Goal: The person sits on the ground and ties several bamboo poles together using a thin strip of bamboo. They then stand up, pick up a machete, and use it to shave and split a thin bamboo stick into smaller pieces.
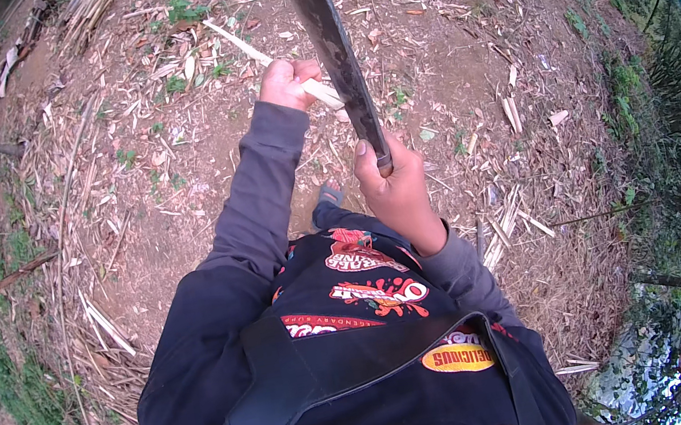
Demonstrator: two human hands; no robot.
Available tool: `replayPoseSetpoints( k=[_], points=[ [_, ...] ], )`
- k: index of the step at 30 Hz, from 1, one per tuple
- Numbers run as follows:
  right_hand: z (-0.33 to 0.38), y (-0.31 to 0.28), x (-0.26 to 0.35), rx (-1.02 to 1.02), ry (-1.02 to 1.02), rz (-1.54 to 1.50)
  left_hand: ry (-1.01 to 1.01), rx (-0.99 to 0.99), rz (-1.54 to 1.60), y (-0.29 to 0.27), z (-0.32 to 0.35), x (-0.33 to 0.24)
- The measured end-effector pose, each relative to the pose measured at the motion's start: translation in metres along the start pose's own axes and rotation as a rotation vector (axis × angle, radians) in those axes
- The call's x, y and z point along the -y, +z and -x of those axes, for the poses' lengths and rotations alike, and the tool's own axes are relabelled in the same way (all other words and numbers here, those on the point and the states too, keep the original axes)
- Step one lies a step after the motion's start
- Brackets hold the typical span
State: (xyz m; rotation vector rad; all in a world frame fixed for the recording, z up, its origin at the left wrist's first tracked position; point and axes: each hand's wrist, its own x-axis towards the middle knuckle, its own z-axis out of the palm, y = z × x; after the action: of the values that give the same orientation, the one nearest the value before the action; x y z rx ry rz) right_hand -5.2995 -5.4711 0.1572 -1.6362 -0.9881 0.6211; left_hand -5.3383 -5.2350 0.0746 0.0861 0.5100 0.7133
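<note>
My left hand (289, 84) is closed around a pale split strip of wood or bamboo (238, 42). The strip slants from the upper left, through my fist, down to the blade. In my right hand (395, 183) is a machete (332, 43), gripped by its handle, with the long dark, stained blade pointing up and away from me. The blade passes just right of the strip's near end; whether the two touch I cannot tell. Most of the handle is hidden in my right fist.
Wood chips and split strips litter the brown dirt, with loose strips (505, 225) by my right forearm. A bundle of pale sticks (89, 11) lies at the far left. Grass (15, 366) edges the left side, and leafy plants (663, 149) stand on the right. My foot (330, 195) shows below my hands.
</note>
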Motion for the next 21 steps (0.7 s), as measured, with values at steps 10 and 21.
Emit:
replayPoseSetpoints(
  k=[10, 21],
  points=[
    [-0.005, -0.002, -0.007, -0.182, -0.175, 0.283, -0.225, -0.018, 0.366, -0.008, -0.014, 0.015],
    [-0.01, 0.009, -0.004, -0.226, -0.198, 0.315, -0.279, 0.15, 0.118, -0.029, -0.022, 0.018]
  ],
)
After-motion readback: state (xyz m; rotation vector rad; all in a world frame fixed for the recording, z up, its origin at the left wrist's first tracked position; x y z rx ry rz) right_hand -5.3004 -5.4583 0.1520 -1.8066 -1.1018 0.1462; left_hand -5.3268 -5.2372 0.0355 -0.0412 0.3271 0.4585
